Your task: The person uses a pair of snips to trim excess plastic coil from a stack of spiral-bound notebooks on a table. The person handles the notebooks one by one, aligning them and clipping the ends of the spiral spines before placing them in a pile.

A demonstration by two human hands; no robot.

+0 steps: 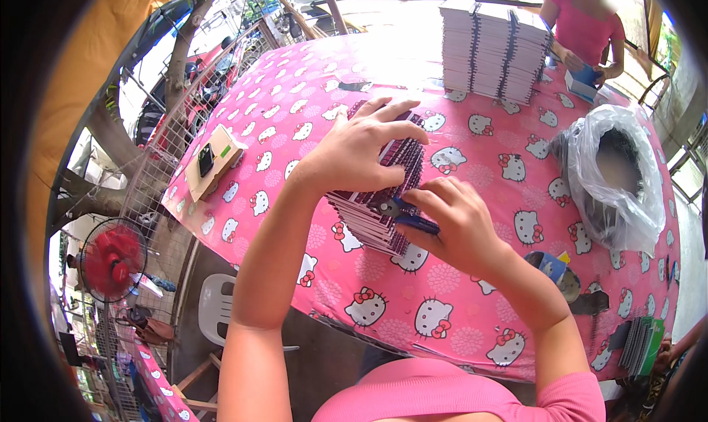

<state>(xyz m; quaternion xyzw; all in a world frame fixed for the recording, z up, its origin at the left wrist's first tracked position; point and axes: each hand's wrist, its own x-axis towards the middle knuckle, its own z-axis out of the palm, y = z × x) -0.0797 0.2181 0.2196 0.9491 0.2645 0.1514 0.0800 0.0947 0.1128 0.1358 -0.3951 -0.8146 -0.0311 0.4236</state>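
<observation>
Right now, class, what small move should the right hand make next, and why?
Probably the right hand should line up the blue-handled pliers with the near corner of the notebook stack: the pliers' head sits beside that corner, and the left hand is spread over the top, likely steadying it.

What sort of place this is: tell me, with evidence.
Probably a makeshift, partly open-air workshop: stacks of spiral-bound books stand on the pink tablecloth, the right hand holds blue-handled pliers, and a tree trunk rises beside wire fencing.

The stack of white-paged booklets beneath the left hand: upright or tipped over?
Upright: the stack rises from the pink, patterned tablecloth, page edges layered one above another, left hand on top.
</observation>
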